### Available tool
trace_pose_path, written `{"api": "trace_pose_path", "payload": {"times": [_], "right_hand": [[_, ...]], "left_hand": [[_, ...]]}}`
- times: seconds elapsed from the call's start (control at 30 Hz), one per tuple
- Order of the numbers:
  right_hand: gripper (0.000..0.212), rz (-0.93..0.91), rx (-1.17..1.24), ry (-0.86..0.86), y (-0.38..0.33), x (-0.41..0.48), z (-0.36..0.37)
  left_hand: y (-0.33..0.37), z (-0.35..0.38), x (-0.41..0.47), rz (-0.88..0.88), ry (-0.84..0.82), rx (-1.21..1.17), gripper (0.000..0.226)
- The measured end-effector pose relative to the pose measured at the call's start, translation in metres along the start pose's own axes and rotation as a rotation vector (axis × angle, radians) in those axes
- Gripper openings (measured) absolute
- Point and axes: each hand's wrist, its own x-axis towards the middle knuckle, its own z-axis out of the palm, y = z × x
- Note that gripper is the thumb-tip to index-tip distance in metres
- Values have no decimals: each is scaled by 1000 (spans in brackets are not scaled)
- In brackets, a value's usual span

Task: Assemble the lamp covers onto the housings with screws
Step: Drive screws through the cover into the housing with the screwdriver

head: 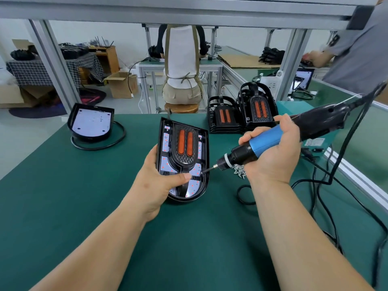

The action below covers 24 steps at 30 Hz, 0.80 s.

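The unit in work lies on the green surface directly in front of the person: a black housing with a cover seated in it, the orange reflector strips facing up. The left hand grips the housing at its near left edge, fingers curled under the rim and thumb pressed down on the lower part of the cover. The right hand is closed round the blue barrel of a corded screwdriver, which is angled down and to the left. Its bit tip rests on a fixing point at the lower right of the cover. Judged from this contact, the step in hand is driving a screw at that point. The screw itself is too small to make out, and it cannot be told whether the other fixing points are already fastened. A loose pile of screws lies on the surface just under the right hand, so supply is within reach. Work left: a second housing stands at the far left with its white board exposed and no cover fitted. Two stacks of covers wait beyond the unit in work. No finished unit is in view, so the task appears to be at an early stage, with most assemblies not yet done.
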Motion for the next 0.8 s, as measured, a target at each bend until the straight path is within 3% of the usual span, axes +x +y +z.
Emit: {"api": "trace_pose_path", "payload": {"times": [0.17,0.53,0.8], "right_hand": [[28,-61,-47,-30,7,-4,2],[25,-85,-94,-76,10,-9,5],[14,-210,-218,-370,14,-27,17]], "left_hand": [[-1,0,0,12,-12,0,75],[-5,-2,2,67,-22,86,86],[-2,0,6,49,7,113,75]]}}
